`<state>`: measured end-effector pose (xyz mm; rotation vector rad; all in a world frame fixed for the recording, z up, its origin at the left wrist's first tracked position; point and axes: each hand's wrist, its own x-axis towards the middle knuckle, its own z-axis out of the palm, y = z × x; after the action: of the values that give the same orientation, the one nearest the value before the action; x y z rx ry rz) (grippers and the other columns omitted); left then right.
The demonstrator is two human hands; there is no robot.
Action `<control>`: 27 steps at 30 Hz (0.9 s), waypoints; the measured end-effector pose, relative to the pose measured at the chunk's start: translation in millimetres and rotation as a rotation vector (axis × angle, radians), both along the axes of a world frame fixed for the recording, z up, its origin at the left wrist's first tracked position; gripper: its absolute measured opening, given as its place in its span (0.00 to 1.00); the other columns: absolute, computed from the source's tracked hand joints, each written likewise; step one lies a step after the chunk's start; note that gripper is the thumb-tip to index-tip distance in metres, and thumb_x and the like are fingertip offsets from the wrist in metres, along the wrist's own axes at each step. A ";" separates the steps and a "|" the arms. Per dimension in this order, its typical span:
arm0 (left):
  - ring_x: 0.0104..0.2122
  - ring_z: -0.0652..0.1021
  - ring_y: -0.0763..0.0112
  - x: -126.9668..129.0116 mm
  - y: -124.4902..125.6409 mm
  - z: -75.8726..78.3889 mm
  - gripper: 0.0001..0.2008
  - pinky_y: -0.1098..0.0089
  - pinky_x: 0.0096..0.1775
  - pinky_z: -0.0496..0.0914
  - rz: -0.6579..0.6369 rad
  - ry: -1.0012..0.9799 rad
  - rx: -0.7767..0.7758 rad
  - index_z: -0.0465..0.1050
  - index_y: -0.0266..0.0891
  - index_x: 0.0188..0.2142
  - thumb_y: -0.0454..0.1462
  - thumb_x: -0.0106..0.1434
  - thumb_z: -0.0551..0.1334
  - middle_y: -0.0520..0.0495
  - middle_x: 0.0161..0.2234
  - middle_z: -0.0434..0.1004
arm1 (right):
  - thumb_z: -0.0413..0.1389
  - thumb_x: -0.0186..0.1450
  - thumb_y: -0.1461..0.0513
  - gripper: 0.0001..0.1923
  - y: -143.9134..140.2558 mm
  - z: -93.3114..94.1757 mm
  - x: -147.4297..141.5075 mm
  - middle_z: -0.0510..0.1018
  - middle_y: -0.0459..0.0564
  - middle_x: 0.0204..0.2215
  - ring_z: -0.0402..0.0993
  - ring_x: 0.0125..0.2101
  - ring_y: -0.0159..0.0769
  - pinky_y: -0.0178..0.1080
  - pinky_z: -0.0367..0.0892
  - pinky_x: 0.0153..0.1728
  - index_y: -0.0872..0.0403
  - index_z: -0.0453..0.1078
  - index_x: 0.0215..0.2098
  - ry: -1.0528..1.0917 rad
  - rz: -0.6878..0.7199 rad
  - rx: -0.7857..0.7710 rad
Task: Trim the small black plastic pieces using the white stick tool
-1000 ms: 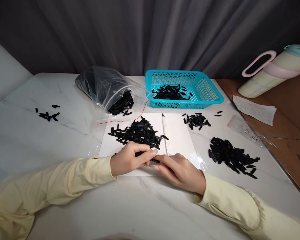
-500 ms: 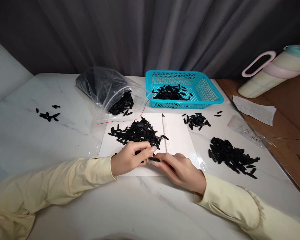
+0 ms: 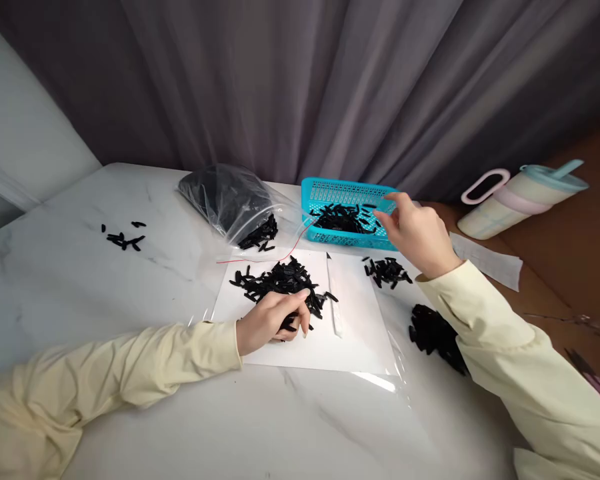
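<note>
Right hand over the basket, left hand resting on the pile of black pieces

The right hand (image 3: 417, 233) hangs at the near rim of the turquoise perforated plastic basket (image 3: 330, 193), fingers loosely spread; whether they pinch a piece cannot be told. The left hand (image 3: 275, 319) lies curled, fingers pressed onto the heap of small black plastic strips (image 3: 277, 280) on the white paper sheet (image 3: 350, 333). A piece let go short of the rim could fall into the small loose pile (image 3: 386, 270) at six o'clock from the basket. The pale yellow right sleeve (image 3: 485, 333) crosses the dark heap (image 3: 430, 333) at three o'clock from the sheet and could scatter it. The white craft knife (image 3: 333, 293) lies just beside the left fingers; the clear plastic bag (image 3: 230, 200) sits at eleven o'clock.
</note>
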<state>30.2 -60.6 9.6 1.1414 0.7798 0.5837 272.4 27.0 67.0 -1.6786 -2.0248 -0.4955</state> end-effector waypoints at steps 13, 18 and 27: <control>0.13 0.54 0.82 0.3 3.1 3.4 0.26 0.75 0.17 0.46 -0.020 0.013 -0.077 0.75 0.30 0.35 0.49 0.64 0.47 0.58 0.13 0.51 | 0.46 0.69 0.61 0.10 -136.8 -65.0 -75.0 0.71 0.42 0.21 0.63 0.17 0.28 0.30 0.58 0.19 0.53 0.57 0.48 0.557 0.692 -0.547; 0.14 0.56 0.81 -0.3 0.6 2.3 0.27 0.75 0.20 0.51 -0.120 0.082 0.087 0.73 0.31 0.32 0.48 0.66 0.44 0.57 0.12 0.55 | 0.44 0.69 0.59 0.08 -134.3 -73.2 -77.1 0.72 0.42 0.23 0.68 0.21 0.30 0.31 0.61 0.22 0.51 0.54 0.45 0.746 0.665 -0.695; 0.14 0.55 0.81 -0.4 0.5 -0.7 0.24 0.74 0.20 0.51 -0.135 0.099 0.074 0.65 0.33 0.26 0.50 0.65 0.45 0.57 0.14 0.54 | 0.47 0.68 0.61 0.04 -135.3 -70.3 -81.4 0.74 0.44 0.26 0.71 0.25 0.29 0.29 0.61 0.22 0.51 0.56 0.41 0.922 0.642 -0.732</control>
<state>29.9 -60.1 8.9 1.2884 0.7641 0.4489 191.0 -108.3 -3.3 -1.0774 -1.8751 1.1393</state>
